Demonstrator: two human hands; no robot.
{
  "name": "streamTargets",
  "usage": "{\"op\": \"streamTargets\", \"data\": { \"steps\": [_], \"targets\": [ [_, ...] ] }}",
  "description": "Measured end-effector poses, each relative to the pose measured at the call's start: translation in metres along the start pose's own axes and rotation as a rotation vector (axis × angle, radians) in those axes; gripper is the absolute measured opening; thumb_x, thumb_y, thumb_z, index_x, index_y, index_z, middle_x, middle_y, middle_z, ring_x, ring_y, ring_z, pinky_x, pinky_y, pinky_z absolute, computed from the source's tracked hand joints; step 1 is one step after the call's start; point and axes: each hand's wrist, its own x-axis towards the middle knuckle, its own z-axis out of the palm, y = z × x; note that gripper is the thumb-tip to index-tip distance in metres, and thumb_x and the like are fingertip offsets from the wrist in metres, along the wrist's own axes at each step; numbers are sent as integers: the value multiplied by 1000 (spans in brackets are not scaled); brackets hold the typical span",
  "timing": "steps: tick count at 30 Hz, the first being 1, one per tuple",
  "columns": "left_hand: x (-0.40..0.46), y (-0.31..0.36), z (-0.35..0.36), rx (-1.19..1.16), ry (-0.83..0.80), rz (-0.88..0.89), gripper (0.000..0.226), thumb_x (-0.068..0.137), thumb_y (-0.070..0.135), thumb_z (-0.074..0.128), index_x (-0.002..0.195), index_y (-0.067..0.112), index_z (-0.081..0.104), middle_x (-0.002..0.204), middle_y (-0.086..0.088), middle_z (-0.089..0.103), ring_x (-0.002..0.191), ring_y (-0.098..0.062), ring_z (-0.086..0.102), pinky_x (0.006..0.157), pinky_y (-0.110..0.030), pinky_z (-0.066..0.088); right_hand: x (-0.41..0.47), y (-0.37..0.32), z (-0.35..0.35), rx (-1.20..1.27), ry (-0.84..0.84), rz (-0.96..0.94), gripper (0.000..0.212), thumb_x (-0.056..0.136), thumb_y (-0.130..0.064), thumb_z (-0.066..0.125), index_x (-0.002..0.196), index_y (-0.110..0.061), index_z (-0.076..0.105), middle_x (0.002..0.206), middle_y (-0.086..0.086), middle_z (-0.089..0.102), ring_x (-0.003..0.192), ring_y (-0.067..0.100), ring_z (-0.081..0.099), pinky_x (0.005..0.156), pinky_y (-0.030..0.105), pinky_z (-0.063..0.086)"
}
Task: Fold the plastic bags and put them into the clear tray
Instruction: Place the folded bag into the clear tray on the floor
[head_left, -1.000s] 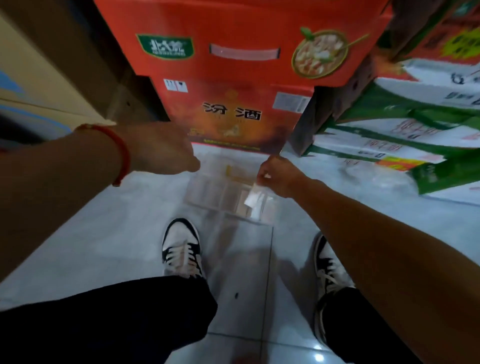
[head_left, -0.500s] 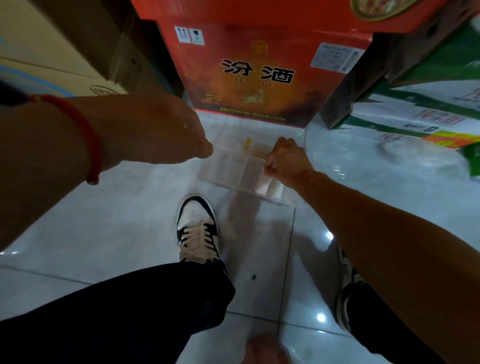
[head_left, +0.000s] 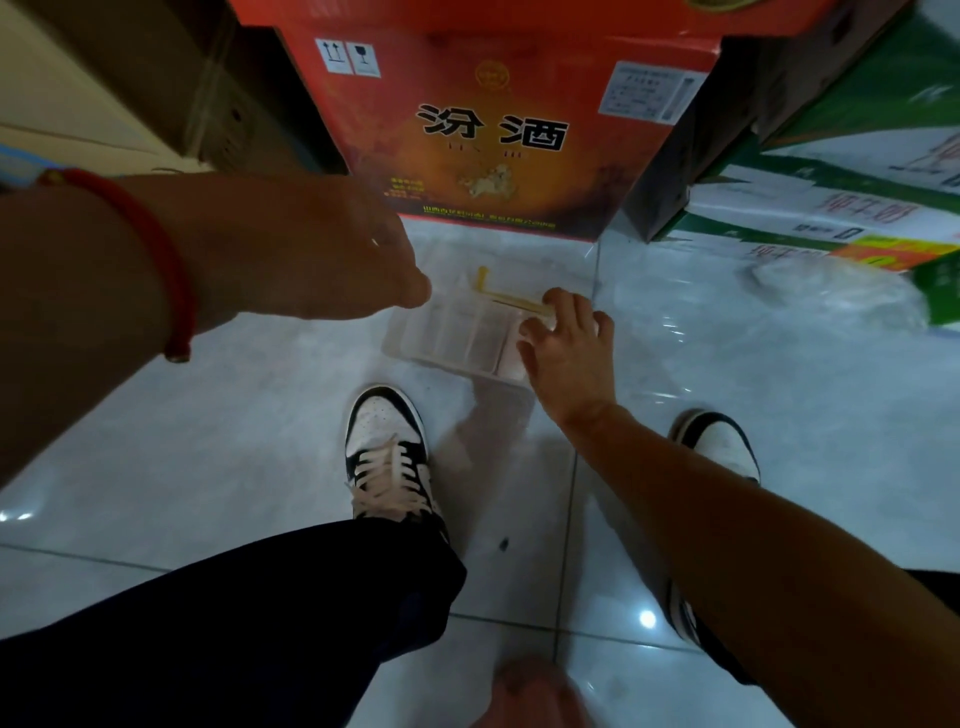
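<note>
Nearest the camera a dark trouser leg (head_left: 223, 613) crosses the lower left, and two black-and-white shoes (head_left: 387, 457) stand on the pale tiled floor (head_left: 208, 426), the right one now showing well apart from the left, where half a second ago it was mostly hidden under the arm. Beyond them the right hand (head_left: 569, 358) reaches over the right end of the clear tray (head_left: 447, 332). Its fingers, which were curled into a pinch half a second ago, are now spread and fairly straight, holding nothing, with the fingertips over the tray's far right corner beside a yellow strip (head_left: 519, 304). A pale folded bag (head_left: 511, 364) lies in the tray's rightmost compartment, just under the palm; the hand has let it go. The left hand (head_left: 332, 254), with a red cord (head_left: 161, 260) on its wrist, hovers over the tray's left end as before; its fingers are turned away, so I cannot tell how far open they are or whether they hold anything. Right of the tray a loose clear bag (head_left: 831, 296) lies crumpled on the floor. Farthest off stand a red carton (head_left: 498, 130) and green-and-white cartons (head_left: 831, 208).
</note>
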Motion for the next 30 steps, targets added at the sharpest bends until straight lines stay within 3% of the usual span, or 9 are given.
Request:
{"op": "streamTargets", "data": {
  "steps": [6, 9, 12, 16, 20, 23, 26, 28, 30],
  "targets": [
    [10, 12, 9, -4, -42, 99, 19, 94, 33, 68, 105, 19, 74, 84, 9, 62, 64, -8, 52, 55, -18, 42, -14, 2, 1, 54, -230, 13, 43, 107, -43, 42, 147, -29, 51, 173, 15, 5, 159, 38, 4, 123, 63, 13],
    [11, 25, 7, 57, -58, 117, 24, 96, 39, 64, 112, 23, 72, 116, 0, 65, 85, -8, 55, 84, -23, 41, -18, 11, -8, 130, -122, -7, 38, 103, -34, 54, 138, -22, 62, 169, 19, 22, 157, 40, 18, 121, 64, 20],
    [12, 45, 4, 200, -84, 126, 37, 99, 45, 57, 123, 19, 69, 135, -5, 59, 119, -26, 54, 102, -34, 43, -25, 33, -24, 151, -35, -12, 33, 97, -27, 63, 128, -17, 69, 160, 20, 40, 148, 39, 36, 116, 63, 30],
    [11, 80, 11, 283, -30, 238, 36, 102, 38, 53, 123, 12, 69, 131, -10, 61, 114, -30, 57, 78, -31, 50, -36, 92, -44, 140, -67, 150, 33, 100, -27, 60, 131, -19, 66, 159, 17, 42, 147, 37, 38, 117, 61, 30],
    [20, 114, 22, 132, 42, 352, 23, 97, 35, 62, 113, 21, 72, 116, 0, 67, 104, -23, 59, 85, -33, 49, -43, 179, -56, 48, -181, 370, 40, 99, -28, 60, 139, -20, 62, 164, 15, 33, 150, 36, 30, 118, 60, 28],
    [29, 138, 30, 50, 73, 387, 23, 98, 32, 60, 116, 23, 70, 118, 6, 64, 108, -18, 56, 87, -26, 42, -41, 241, -58, -86, -262, 434, 49, 95, -31, 65, 144, -29, 57, 173, 13, 6, 159, 36, 4, 119, 64, 23],
    [40, 148, 36, 52, 122, 415, 24, 97, 29, 60, 116, 20, 71, 111, 7, 64, 101, -13, 57, 71, -17, 42, -23, 282, -50, -97, -273, 449, 50, 93, -31, 70, 142, -37, 58, 174, 8, -8, 159, 35, -9, 119, 65, 19],
    [46, 147, 41, 57, 131, 421, 24, 96, 27, 62, 116, 19, 71, 106, 8, 64, 89, -10, 57, 66, -10, 40, -10, 299, -37, 38, -310, 477, 44, 92, -25, 73, 134, -34, 65, 173, 12, 5, 159, 37, 3, 121, 62, 24],
    [51, 141, 46, 58, 153, 421, 21, 93, 27, 66, 113, 21, 70, 103, 9, 63, 90, -11, 58, 68, -12, 40, -3, 299, -24, 203, -327, 495, 41, 88, -12, 74, 129, -17, 70, 161, 22, 37, 148, 40, 35, 119, 50, 36]
  ]
}}
